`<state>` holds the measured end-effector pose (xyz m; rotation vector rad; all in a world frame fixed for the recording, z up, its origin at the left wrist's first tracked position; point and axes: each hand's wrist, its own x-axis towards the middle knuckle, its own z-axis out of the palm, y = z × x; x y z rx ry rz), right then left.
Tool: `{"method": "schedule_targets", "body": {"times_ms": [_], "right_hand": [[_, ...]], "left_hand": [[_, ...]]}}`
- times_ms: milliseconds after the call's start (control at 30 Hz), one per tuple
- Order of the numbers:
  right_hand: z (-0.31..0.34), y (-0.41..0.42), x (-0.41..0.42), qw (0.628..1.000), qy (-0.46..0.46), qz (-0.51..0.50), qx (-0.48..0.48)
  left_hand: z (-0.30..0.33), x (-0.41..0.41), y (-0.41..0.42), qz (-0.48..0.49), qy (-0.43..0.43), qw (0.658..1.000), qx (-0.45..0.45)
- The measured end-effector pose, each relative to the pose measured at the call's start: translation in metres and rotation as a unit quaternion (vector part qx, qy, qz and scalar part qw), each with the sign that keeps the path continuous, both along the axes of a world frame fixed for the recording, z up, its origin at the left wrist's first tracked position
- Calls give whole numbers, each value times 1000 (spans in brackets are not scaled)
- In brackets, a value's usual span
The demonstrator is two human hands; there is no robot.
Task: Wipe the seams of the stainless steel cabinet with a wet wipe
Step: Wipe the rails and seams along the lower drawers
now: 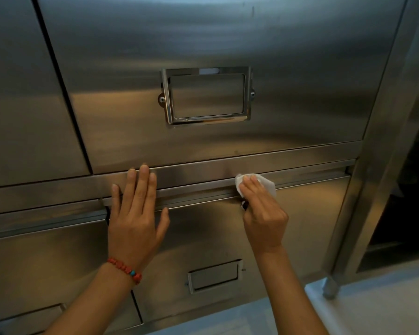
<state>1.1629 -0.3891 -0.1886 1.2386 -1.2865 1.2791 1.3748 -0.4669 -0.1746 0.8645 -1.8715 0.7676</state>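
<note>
The stainless steel cabinet (228, 39) fills the view, with drawer fronts split by dark seams. A horizontal seam (307, 176) runs between the upper drawer and the lower one. My right hand (264, 213) holds a white wet wipe (266, 183) under its fingers and presses it against that seam near the middle. My left hand (136, 213) lies flat with straight fingers on the lower drawer's top edge, left of the wipe. A red bead bracelet (125, 269) is on the left wrist.
A chrome label holder (167, 97) sits on the upper drawer, a smaller one (215, 275) on the lower drawer. A vertical seam (63, 88) splits off the left column. The cabinet's right post (382, 141) ends in a foot (329, 290) on the pale floor.
</note>
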Motion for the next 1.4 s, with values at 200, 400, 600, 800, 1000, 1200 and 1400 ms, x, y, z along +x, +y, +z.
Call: {"method": "schedule_targets", "body": {"times_ms": [200, 400, 600, 800, 1000, 1200, 1400], "right_hand": [[-4, -5, 14, 1000, -2, 15, 1], [-1, 1, -9, 1000, 4, 1, -7], [-5, 1, -29, 999, -45, -15, -21], [-4, -2, -16, 996, -80, -30, -28], [-4, 1, -22, 1000, 17, -20, -4], [-5, 11, -51, 997, -44, -56, -1], [-3, 8, -36, 998, -43, -51, 4]], "left_hand": [[-1, 0, -1, 5, -2, 1000, -5], [0, 1, -1, 6, -9, 1000, -15], [1, 2, -2, 8, -18, 999, -25], [-1, 2, -3, 6, -14, 1000, -18], [-1, 1, -2, 3, -12, 1000, -14], [0, 2, -2, 8, -17, 1000, -13], [0, 1, -1, 6, -13, 1000, -5]]}}
